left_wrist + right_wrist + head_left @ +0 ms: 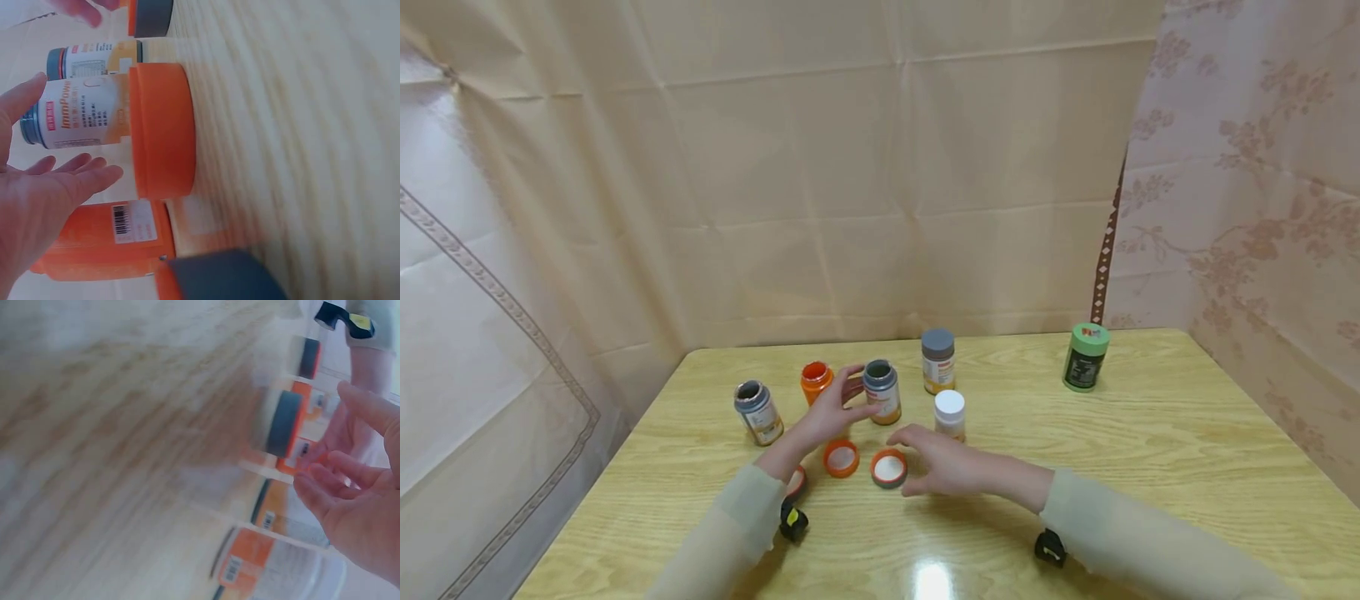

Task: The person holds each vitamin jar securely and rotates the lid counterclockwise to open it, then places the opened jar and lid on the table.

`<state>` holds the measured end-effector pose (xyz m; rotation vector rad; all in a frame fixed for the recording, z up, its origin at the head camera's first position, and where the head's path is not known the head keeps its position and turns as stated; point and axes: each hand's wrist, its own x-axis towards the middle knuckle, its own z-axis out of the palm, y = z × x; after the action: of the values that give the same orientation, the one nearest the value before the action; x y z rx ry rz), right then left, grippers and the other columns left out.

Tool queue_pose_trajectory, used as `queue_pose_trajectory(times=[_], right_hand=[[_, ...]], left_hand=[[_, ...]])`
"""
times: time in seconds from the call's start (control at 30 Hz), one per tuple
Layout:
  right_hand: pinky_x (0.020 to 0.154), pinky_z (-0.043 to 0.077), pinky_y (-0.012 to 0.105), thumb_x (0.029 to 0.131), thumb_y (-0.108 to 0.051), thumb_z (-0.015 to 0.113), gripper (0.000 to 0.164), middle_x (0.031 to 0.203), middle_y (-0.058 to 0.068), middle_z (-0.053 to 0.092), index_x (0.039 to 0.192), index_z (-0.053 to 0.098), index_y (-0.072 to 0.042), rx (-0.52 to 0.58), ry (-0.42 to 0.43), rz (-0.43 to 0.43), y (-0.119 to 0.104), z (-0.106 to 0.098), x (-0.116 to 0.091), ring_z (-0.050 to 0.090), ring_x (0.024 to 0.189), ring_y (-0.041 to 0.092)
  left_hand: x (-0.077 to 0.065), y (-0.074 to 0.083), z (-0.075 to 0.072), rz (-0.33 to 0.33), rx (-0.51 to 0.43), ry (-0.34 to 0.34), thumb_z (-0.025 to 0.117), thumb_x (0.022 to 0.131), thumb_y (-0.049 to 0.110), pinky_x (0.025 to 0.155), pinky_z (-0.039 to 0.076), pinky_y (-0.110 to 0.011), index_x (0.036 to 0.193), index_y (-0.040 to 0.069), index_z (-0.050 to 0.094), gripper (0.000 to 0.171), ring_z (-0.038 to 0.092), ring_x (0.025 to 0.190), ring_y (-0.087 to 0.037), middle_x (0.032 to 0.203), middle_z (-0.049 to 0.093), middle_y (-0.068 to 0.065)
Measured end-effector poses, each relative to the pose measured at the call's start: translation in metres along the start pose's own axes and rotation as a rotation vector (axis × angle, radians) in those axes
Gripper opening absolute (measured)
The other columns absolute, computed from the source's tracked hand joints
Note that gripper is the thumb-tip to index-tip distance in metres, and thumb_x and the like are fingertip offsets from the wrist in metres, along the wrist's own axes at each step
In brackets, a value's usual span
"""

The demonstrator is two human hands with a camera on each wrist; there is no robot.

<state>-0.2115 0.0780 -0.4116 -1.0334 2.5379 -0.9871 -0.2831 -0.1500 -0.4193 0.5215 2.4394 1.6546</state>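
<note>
My left hand is spread beside an uncapped grey-rimmed supplement bottle, thumb on the near side and fingers on the far side. In the left wrist view a gap shows between the lower fingers and that bottle; whether the thumb touches it I cannot tell. My right hand hovers just right of a grey cap lying with its white inside up, fingers loosely bent around nothing. An orange cap lies left of it. Close behind the right hand stands a white-capped bottle, its lower part partly hidden.
An open orange bottle and an open grey-rimmed bottle stand on the left. Another cap is half hidden by the left wrist. A grey-capped bottle stands behind, and a green-lidded jar far right on the wooden table.
</note>
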Motion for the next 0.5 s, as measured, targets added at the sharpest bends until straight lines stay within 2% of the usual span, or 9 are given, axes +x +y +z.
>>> queue_pose_trajectory(times=[0.03,0.2,0.3,0.5], right_hand=[[0.102,0.039,0.048,0.083,-0.017,0.078,0.06,0.133,0.013,0.052,0.133,0.049,-0.001,0.011,0.001,-0.008,-0.001,-0.003,-0.004,0.048,0.124,0.031],[0.098,0.043,0.049,0.085,-0.015,0.076,0.057,0.131,0.013,0.052,0.133,0.049,-0.001,0.043,0.041,-0.063,-0.003,-0.021,-0.023,0.051,0.121,0.034],[0.093,0.047,0.049,0.085,-0.014,0.076,0.054,0.129,0.014,0.055,0.132,0.05,-0.002,0.041,0.083,-0.084,-0.001,-0.033,-0.032,0.054,0.116,0.036],[0.087,0.05,0.044,0.086,-0.015,0.075,0.047,0.123,0.009,0.059,0.127,0.054,-0.007,0.042,0.168,-0.087,0.008,-0.051,-0.044,0.058,0.11,0.03]], left_hand=[[-0.004,0.006,0.0,-0.004,0.001,0.0,0.072,0.088,0.008,0.103,0.034,-0.057,0.147,0.003,0.03,0.073,0.039,0.133,-0.04,0.143,0.043,-0.025],[-0.015,0.014,-0.005,0.006,0.031,-0.013,0.071,0.088,0.005,0.104,0.03,-0.061,0.148,0.002,0.028,0.074,0.035,0.135,-0.042,0.146,0.038,-0.026],[-0.02,0.013,-0.007,0.034,0.04,-0.017,0.073,0.087,0.007,0.104,0.029,-0.06,0.148,0.004,0.029,0.075,0.034,0.136,-0.041,0.148,0.037,-0.025],[-0.034,0.025,-0.009,0.067,0.045,-0.016,0.074,0.086,0.011,0.105,0.029,-0.06,0.148,0.005,0.029,0.077,0.032,0.137,-0.039,0.149,0.035,-0.024]])
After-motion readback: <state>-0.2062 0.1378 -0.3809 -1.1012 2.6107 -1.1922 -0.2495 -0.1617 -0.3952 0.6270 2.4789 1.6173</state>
